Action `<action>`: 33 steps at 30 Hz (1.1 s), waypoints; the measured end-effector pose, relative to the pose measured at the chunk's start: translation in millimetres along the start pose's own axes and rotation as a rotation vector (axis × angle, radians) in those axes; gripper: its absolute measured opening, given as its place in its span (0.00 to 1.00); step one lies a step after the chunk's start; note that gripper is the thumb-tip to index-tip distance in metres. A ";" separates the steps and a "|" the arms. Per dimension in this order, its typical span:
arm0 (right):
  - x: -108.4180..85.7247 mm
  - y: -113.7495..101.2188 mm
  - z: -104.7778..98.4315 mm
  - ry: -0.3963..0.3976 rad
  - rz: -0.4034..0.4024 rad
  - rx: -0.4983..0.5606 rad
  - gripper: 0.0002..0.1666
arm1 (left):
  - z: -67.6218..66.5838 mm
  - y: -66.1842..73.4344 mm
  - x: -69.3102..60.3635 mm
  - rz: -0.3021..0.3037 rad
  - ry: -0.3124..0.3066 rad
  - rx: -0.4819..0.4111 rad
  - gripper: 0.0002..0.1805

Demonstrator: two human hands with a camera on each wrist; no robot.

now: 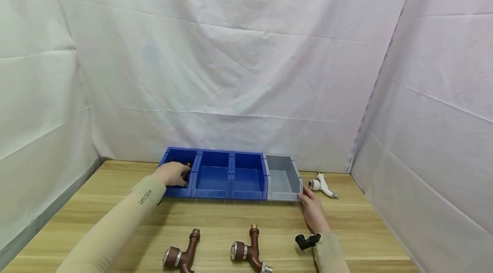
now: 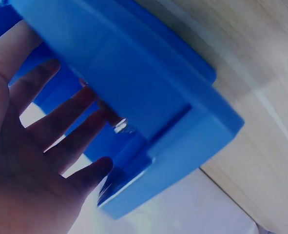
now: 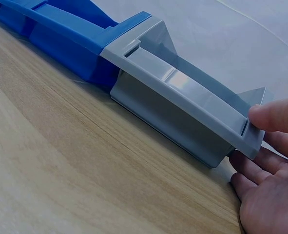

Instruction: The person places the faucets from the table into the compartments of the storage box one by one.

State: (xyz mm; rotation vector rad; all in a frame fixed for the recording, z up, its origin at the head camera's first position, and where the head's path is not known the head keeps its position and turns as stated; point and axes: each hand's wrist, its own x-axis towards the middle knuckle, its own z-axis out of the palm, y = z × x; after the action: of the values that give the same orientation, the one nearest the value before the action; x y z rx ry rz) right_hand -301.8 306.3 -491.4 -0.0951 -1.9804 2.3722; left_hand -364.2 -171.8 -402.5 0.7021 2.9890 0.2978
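Though creased, white sheeting (image 1: 231, 72); bins (image 1: 248, 194) on woodgrain tabletop (image 1: 369, 226)

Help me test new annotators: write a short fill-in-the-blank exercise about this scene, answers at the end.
The left hand reaches into the leftmost bin, coloured ____.
The right hand holds a front corner of the ____ bin.
In the head view, the white tap lies to the ____ of the row of bins.
Exactly ____ brown taps show on the table in front of the bins.

Missing words: blue; gray; right; two.
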 end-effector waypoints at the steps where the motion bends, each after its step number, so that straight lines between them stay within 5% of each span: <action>1: 0.2 -0.2 -0.5 -0.002 -0.001 -0.008 0.35 | -2.1 0.8 -0.9 -0.001 0.005 0.005 0.22; 4: 1.0 -2.6 -2.6 0.008 0.000 -0.003 0.35 | -8.9 4.2 -2.6 0.003 0.028 0.009 0.29; 12: 4.6 -6.1 -11.8 -0.006 -0.019 -0.001 0.35 | -26.4 13.7 -11.2 0.021 0.102 0.004 0.23; 21: 10.4 -2.6 -8.0 -0.003 -0.022 0.010 0.36 | -35.6 25.6 -39.3 0.093 0.164 0.047 0.25; 33: 7.1 -5.6 -8.1 0.003 -0.019 -0.010 0.34 | -28.3 73.4 -70.5 0.251 0.131 0.037 0.25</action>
State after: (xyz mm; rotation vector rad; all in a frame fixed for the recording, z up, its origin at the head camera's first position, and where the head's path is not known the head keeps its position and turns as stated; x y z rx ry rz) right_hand -308.3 315.8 -487.5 -0.0792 -1.9830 2.3497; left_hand -272.0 -143.8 -359.4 1.1059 3.0340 0.3117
